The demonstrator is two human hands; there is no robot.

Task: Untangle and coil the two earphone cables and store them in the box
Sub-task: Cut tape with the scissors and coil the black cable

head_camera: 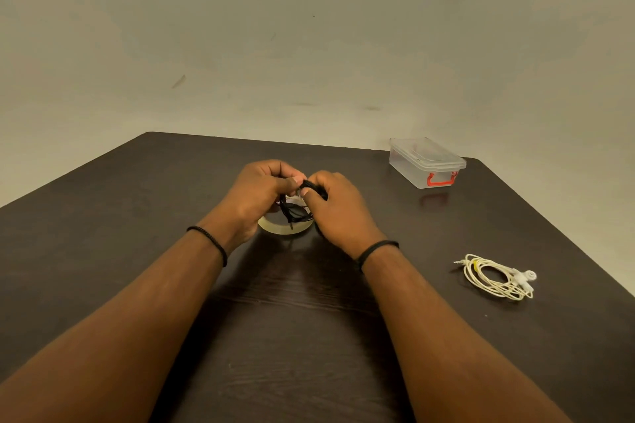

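Both hands meet over the middle of the dark table. My left hand (263, 191) and my right hand (335, 204) each pinch the black earphone cable (292, 211), which hangs bunched in loops between them. Its ends are partly hidden by my fingers. The white earphone cable (494, 276) lies coiled on the table to the right, bound with a small yellow tie, apart from both hands. The clear plastic box (426, 161) with a red latch stands at the back right with its lid on.
A roll of clear tape (285, 227) lies flat on the table (137, 251) right under my hands and the black cable. A plain wall rises behind the table's far edge.
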